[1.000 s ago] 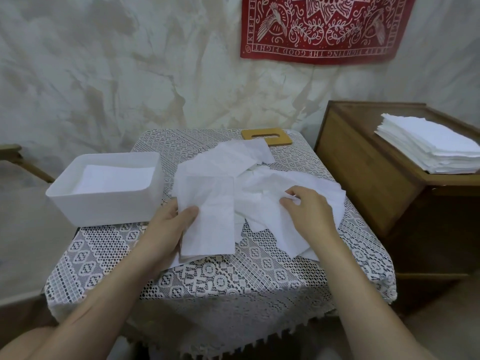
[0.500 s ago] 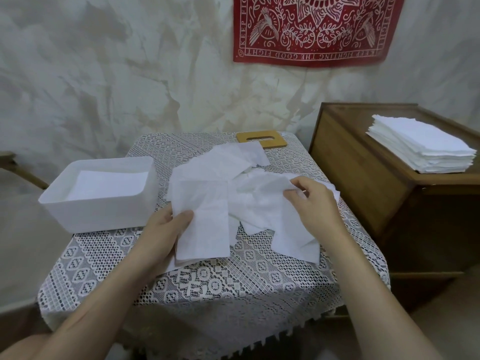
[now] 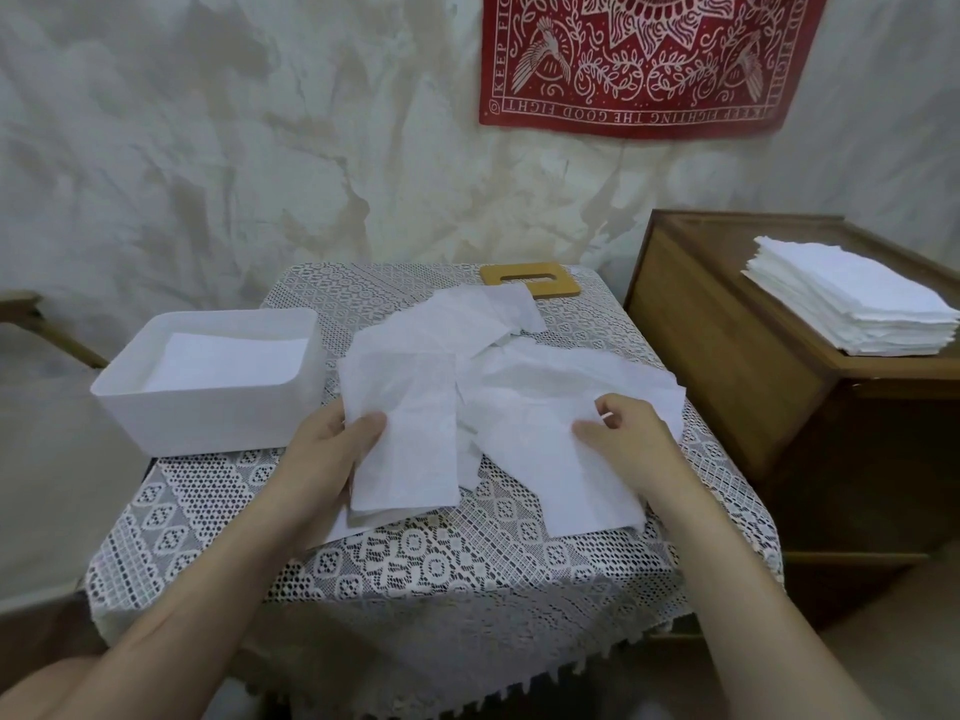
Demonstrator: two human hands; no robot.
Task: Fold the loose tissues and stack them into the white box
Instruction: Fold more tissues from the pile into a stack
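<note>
From the head view, your left hand (image 3: 332, 449) pinches a folded tissue (image 3: 405, 433), thumb on top and fingers beneath, just above the counter (image 3: 415, 569). Your right hand (image 3: 628, 439) is curled, with thumb and forefinger pinching one sheet in the pile of loose tissues (image 3: 545, 376) at the counter's middle. The box (image 3: 208, 413) stands on the counter's left edge, just beside your left hand, with flat tissues already inside. A wooden lid (image 3: 530, 279) lies at the far edge, touching the pile. On the cabinet (image 3: 727, 345) to the right sits a tissue stack (image 3: 852, 309).
</note>
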